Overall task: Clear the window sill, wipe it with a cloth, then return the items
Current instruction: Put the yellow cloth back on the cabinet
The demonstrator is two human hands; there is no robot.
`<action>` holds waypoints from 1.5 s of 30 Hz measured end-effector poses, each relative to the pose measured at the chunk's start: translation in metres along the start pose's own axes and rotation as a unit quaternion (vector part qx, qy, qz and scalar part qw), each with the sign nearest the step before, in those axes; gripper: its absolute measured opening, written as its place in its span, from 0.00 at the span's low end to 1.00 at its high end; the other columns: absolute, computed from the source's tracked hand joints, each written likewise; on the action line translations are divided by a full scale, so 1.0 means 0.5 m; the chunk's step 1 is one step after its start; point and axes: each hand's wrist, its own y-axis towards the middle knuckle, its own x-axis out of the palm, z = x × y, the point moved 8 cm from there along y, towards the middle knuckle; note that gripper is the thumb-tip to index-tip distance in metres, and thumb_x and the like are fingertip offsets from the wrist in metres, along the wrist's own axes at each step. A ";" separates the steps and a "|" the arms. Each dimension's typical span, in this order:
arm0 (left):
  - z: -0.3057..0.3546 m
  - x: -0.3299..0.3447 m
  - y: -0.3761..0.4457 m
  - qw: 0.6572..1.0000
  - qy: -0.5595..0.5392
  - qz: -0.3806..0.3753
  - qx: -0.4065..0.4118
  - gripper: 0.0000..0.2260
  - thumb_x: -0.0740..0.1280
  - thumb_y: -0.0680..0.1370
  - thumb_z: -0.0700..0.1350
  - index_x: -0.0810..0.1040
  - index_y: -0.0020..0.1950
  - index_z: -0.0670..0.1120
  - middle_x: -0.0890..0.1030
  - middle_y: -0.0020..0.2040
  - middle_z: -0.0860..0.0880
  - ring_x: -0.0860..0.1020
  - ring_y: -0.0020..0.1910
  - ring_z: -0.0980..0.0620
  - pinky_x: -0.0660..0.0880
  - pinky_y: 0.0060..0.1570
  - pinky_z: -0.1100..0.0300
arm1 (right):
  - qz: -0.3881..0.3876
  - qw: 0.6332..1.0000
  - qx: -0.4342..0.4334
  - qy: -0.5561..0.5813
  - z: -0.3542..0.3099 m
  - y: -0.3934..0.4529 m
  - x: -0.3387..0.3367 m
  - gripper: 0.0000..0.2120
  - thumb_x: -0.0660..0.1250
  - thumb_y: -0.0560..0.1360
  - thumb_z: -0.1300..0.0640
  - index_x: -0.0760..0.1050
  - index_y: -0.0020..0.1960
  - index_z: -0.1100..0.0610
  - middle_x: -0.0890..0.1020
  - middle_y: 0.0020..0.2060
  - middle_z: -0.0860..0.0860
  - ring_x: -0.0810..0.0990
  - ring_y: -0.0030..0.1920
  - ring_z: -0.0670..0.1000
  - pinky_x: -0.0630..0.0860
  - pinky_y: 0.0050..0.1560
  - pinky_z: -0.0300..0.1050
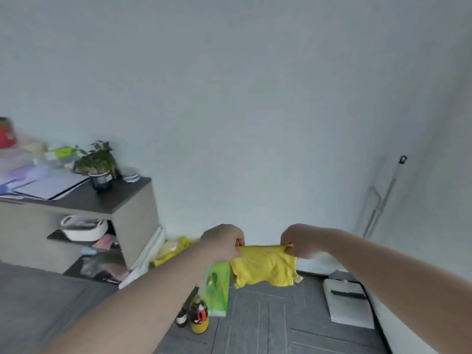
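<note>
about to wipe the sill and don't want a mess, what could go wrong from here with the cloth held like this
1. The left hand pinches the cloth and seems also to hold a green packet; that packet could slip while the right hand tugs.
2. Two bottles stand on the floor right below, so a dropped packet or a step forward might knock them over.
3. The cloth's edge looks frayed and may shed bits.
</note>
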 end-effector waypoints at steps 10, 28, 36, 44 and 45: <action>-0.587 -0.078 -0.122 0.976 0.010 0.006 -0.216 0.13 0.68 0.74 0.47 0.79 0.57 0.47 0.79 0.56 0.49 0.76 0.54 0.50 0.69 0.45 0.60 | -0.057 0.956 -0.268 -0.107 -0.504 0.452 -0.058 0.08 0.58 0.76 0.59 0.69 0.40 0.60 0.69 0.33 0.52 0.70 0.41 0.53 0.64 0.34 0.45; -1.290 -0.240 -0.181 0.924 -0.047 0.012 -0.379 0.11 0.67 0.74 0.46 0.79 0.55 0.48 0.80 0.53 0.51 0.77 0.54 0.50 0.75 0.52 0.53 | -0.087 0.924 -0.361 -0.087 -1.046 0.992 -0.220 0.13 0.58 0.77 0.57 0.68 0.35 0.61 0.79 0.40 0.58 0.69 0.34 0.52 0.64 0.34 0.44; -1.607 -0.309 -0.070 0.950 -0.030 0.009 -0.311 0.12 0.66 0.72 0.43 0.80 0.54 0.51 0.81 0.54 0.52 0.78 0.54 0.51 0.76 0.53 0.52 | -0.111 0.959 -0.258 -0.032 -1.165 1.209 -0.276 0.13 0.57 0.78 0.57 0.77 0.39 0.54 0.82 0.38 0.52 0.84 0.41 0.54 0.74 0.39 0.40; -1.816 -0.379 0.142 0.964 -0.030 0.016 -0.263 0.09 0.67 0.75 0.45 0.80 0.55 0.51 0.82 0.54 0.52 0.79 0.54 0.50 0.77 0.52 0.54 | -0.073 0.981 -0.141 0.112 -1.164 1.466 -0.327 0.14 0.57 0.78 0.59 0.79 0.52 0.65 0.85 0.44 0.57 0.86 0.41 0.53 0.80 0.40 0.42; -1.842 -0.385 0.173 0.965 -0.037 0.018 -0.258 0.09 0.68 0.74 0.44 0.81 0.54 0.50 0.82 0.53 0.52 0.79 0.54 0.50 0.77 0.53 0.53 | -0.066 0.981 -0.127 0.129 -1.159 1.505 -0.326 0.13 0.58 0.78 0.59 0.79 0.53 0.64 0.85 0.45 0.57 0.86 0.41 0.53 0.82 0.43 0.44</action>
